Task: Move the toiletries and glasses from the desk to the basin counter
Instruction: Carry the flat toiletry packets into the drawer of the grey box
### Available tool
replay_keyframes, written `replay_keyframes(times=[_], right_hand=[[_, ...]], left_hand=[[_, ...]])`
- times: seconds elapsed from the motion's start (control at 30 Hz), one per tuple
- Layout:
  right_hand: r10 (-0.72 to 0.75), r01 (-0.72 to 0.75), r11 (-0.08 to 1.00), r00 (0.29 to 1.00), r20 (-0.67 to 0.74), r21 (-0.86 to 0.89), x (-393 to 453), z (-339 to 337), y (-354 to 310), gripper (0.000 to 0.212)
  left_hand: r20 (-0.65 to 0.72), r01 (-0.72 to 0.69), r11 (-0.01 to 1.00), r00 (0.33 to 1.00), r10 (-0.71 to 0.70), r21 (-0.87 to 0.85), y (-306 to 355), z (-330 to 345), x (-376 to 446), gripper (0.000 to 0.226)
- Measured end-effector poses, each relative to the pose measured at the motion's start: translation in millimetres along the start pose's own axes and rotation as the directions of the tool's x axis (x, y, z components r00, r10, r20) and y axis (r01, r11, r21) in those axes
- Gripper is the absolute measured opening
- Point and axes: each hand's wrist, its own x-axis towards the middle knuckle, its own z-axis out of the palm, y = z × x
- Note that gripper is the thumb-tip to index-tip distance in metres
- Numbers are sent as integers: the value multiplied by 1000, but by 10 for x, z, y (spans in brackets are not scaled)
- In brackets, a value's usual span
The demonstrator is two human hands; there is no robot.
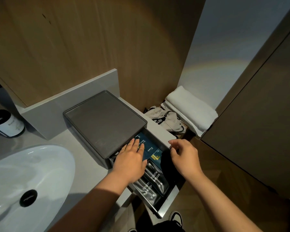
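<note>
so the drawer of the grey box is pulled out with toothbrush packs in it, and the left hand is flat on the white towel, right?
Not quite. The head view shows the left hand lying flat on the dark blue packets inside the drawer, not on the white towel, which sits untouched further back. The rest holds: the grey box has its drawer pulled out, with toothbrush packs in it.

The amenity box (105, 124) sits frame centre on the counter (90, 171), its drawer (159, 198) extended toward the lower edge. Basin (23, 181) lower left; bottle (7, 124) far left; folded towel (191, 109) right of centre.
</note>
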Motion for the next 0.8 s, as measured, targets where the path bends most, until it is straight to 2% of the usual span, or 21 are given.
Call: replay_keyframes(times=[0.2, 0.53, 0.67, 0.8], right_hand=[[-10, 17, 998, 994, 113, -56, -15, 54, 86, 32], [-66, 65, 998, 976, 207, 10, 113, 22, 184, 34], [-120, 119, 993, 949, 293, 21, 182, -21, 215, 35], [-165, 167, 985, 890, 425, 32, 319, -105, 267, 33]], left_hand=[[23, 51, 999, 998, -51, 10, 19, 17, 52, 64], [24, 115, 993, 993, -116, 31, 102, 16, 113, 64], [-18, 148, 989, 989, -147, 27, 139, 13, 113, 66], [-82, 202, 979, 976, -203, -29, 202, 0, 70, 69]])
